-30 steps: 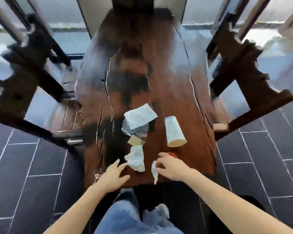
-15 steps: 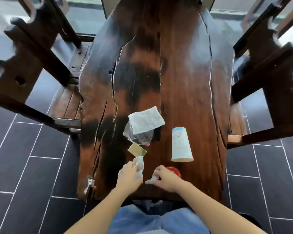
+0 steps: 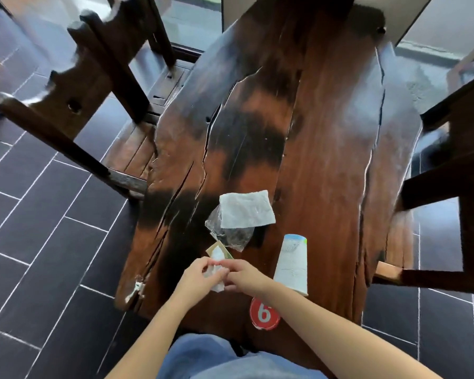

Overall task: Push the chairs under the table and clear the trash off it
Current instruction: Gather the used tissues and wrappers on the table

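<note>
Trash lies near the front end of a long dark wooden table [image 3: 326, 138]. My left hand [image 3: 196, 277] and my right hand [image 3: 244, 276] meet above the table edge, both closed on crumpled white tissue [image 3: 215, 272]. Just beyond them lies a small tan card [image 3: 216, 248], then a clear plastic wrapper [image 3: 230, 233] under a flat white napkin [image 3: 245, 209]. A white paper cup [image 3: 292, 265] lies on its side to the right of my hands. A dark wooden chair [image 3: 93, 105] stands at the left, another chair [image 3: 454, 173] at the right.
A round red sticker with the number 6 [image 3: 264, 314] sits on the table's near edge. The floor [image 3: 39, 255] is dark tile with pale grout. Glass doors stand behind the table's far end. My jeans show at the bottom.
My left hand picked up the crumpled tissue. Both hands have come together, bunching their tissue pieces between them. The view has shifted forward and to the left.
</note>
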`<action>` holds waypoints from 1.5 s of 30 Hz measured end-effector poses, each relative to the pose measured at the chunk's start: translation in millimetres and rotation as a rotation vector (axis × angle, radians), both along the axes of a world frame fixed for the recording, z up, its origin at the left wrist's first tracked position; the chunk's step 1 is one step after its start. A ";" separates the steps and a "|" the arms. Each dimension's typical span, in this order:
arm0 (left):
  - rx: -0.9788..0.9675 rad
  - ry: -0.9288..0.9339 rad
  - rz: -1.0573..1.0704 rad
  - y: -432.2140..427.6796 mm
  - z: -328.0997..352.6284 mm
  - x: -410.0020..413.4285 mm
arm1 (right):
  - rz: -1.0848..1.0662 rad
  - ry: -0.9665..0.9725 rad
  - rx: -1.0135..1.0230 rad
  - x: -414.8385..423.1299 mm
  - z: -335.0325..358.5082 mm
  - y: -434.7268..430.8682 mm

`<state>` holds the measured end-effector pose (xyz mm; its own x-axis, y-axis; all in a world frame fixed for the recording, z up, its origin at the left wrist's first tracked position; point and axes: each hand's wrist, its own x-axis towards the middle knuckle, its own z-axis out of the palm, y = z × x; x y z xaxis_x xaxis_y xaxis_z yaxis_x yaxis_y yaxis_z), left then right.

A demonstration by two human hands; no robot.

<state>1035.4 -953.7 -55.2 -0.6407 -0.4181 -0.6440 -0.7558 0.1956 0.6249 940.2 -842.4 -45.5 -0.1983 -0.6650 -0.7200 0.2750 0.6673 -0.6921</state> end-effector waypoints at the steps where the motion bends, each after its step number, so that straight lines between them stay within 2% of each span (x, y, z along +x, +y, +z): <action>1: 0.046 -0.012 -0.015 -2.1 0.4 -1.1 | 0.021 -0.008 0.003 0.2 -1.9 -0.5; 3: 0.090 -0.018 -0.079 -6.9 -2.6 -0.9 | 0.001 -0.056 0.018 -0.4 -4.4 -1.2; 5: 0.068 -0.006 -0.136 -11.0 -5.4 -1.6 | -0.106 -0.204 0.040 -2.3 -3.4 -5.7; 7: 0.021 0.035 -0.105 -16.5 -9.2 -4.5 | -0.138 -0.251 0.043 -6.8 1.6 -13.2; 9: -0.034 0.086 -0.045 -24.7 -11.1 -10.6 | -0.099 -0.123 0.064 -13.7 4.4 -21.1; 12: -0.052 0.148 0.052 -37.4 -11.1 -20.9 | -0.021 0.375 0.104 -29.5 -5.1 -26.8; 14: -0.019 0.160 0.138 -44.7 -9.8 -25.4 | 0.144 0.680 0.152 -44.8 -15.5 -25.9; 15: 0.003 0.163 0.183 -48.3 -10.1 -26.7 | 0.256 0.771 0.189 -53.1 -20.1 -24.8; 17: 0.073 0.153 0.261 -54.6 -11.5 -27.9 | 0.433 0.820 0.270 -67.0 -28.6 -22.8; 20: 0.167 0.116 0.305 -59.7 -12.7 -29.8 | 0.509 0.743 0.373 -77.3 -38.6 -23.4; 23: 0.226 0.112 0.317 -62.7 -15.7 -32.3 | 0.374 0.717 0.333 -78.1 -37.4 -24.6; 26: 0.249 0.132 0.320 -65.6 -17.8 -40.4 | -0.054 0.885 0.241 -77.8 -33.8 -23.0; 28: 0.238 0.150 0.302 -66.2 -16.3 -50.8 | -0.245 0.897 0.272 -86.5 -35.7 -21.6; 31: 0.249 0.168 0.337 -67.7 -12.7 -64.1 | -0.103 0.655 0.501 -103.8 -40.8 -21.6; 33: 0.265 0.172 0.365 -70.1 -12.1 -68.4 | -0.018 0.532 0.563 -109.8 -45.2 -22.5; 39: 0.284 0.108 0.396 -70.5 -15.2 -68.0 | -0.023 0.506 0.509 -105.9 -47.8 -29.5; 41: 0.290 0.087 0.400 -68.5 -17.5 -64.6 | -0.164 0.496 0.442 -103.9 -43.5 -33.0; 43: 0.295 0.062 0.427 -67.5 -18.9 -61.0 | -0.434 0.488 0.346 -103.4 -36.9 -34.1; 45: 0.318 0.050 0.466 -68.1 -19.9 -57.2 | -0.617 0.490 0.297 -106.1 -28.6 -34.2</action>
